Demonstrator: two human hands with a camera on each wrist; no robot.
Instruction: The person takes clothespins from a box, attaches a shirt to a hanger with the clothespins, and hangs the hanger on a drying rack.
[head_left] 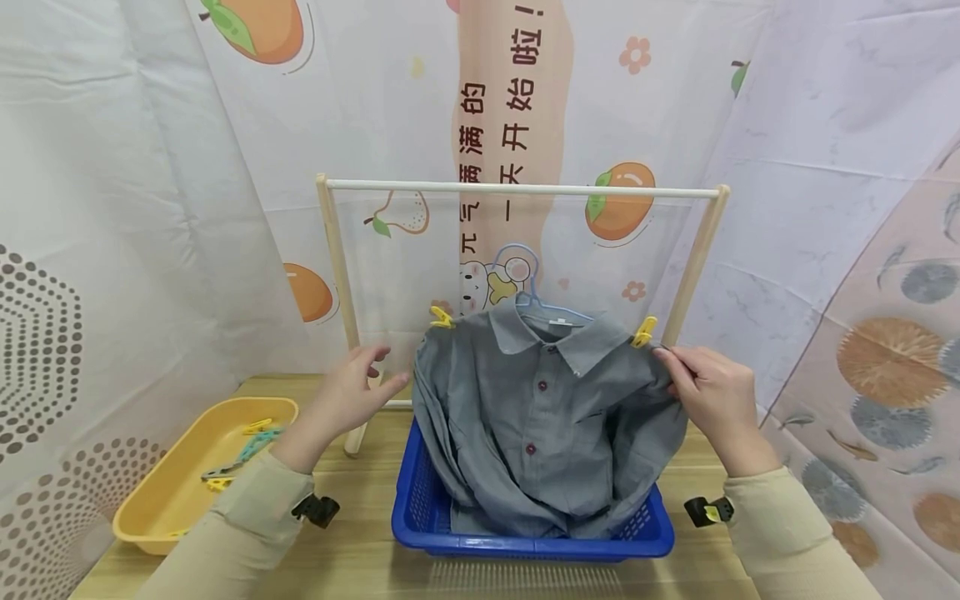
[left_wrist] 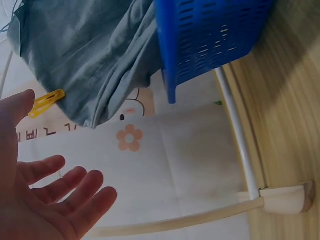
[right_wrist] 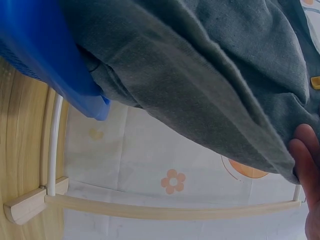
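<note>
Grey, the shirt [head_left: 555,467] rises from the basket [head_left: 532,547] past its far edge; I'd expect it light but floppy, best lifted by the hanger [head_left: 533,287]. The right hand [head_left: 716,383] pinches the shirt's shoulder; the left hand [head_left: 348,393] spreads, empty.

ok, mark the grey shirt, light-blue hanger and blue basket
Grey button-up shirt [head_left: 557,421]: head view, middle of the front.
Light-blue hanger [head_left: 533,287]: head view, neck below the hook.
Blue perforated basket [head_left: 532,547]: head view, front rim.
</note>
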